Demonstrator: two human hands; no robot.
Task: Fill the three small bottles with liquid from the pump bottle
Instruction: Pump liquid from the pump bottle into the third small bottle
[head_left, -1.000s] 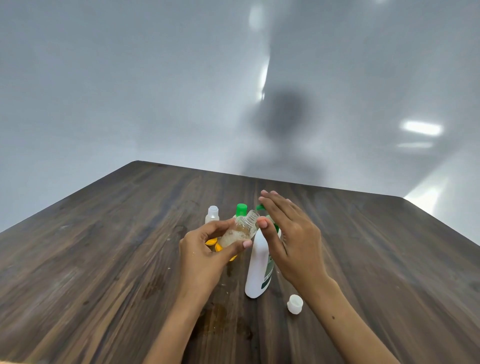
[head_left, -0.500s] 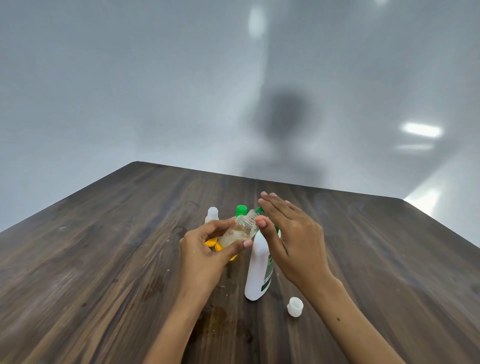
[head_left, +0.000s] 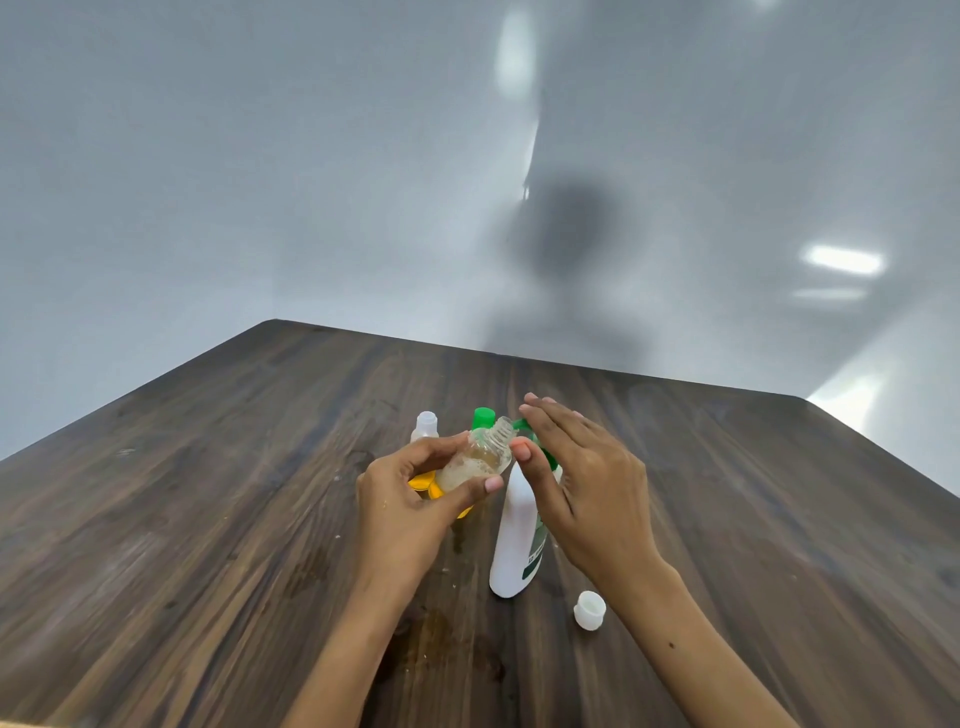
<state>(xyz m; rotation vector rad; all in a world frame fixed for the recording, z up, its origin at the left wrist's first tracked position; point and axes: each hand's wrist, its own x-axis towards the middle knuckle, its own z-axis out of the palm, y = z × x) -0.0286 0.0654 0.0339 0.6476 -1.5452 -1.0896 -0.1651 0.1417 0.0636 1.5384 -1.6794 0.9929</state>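
Little has shifted since a second ago: your right hand (head_left: 587, 483) has settled a touch lower over the green pump head (head_left: 524, 428), and your left hand (head_left: 415, 499) holds the small clear bottle (head_left: 480, 460) in the same tilt; the camera itself has barely moved.

Your left hand is wrapped around the small clear bottle, thumb and fingers pinching its body; the bottle leans with its open threaded neck up and to the right, just beside the pump nozzle; a pale, foamy liquid fills part of it.

Your right hand is flat, fingers together and stretched out, lying over the pump head; the thumb tip sits at the neck of the small bottle; whether the palm is pressing down you cannot tell from here.

The white pump bottle (head_left: 514, 545) stands upright on the dark wooden table (head_left: 208, 519), between your two wrists; behind your left hand stand a second small bottle with an open neck (head_left: 426, 423) and a green-capped bottle (head_left: 484, 417); something yellow (head_left: 422, 483) shows under your left fingers; a loose white cap (head_left: 590, 609) lies on the table near your right forearm; a wet brownish stain (head_left: 441, 631) marks the wood close to you.
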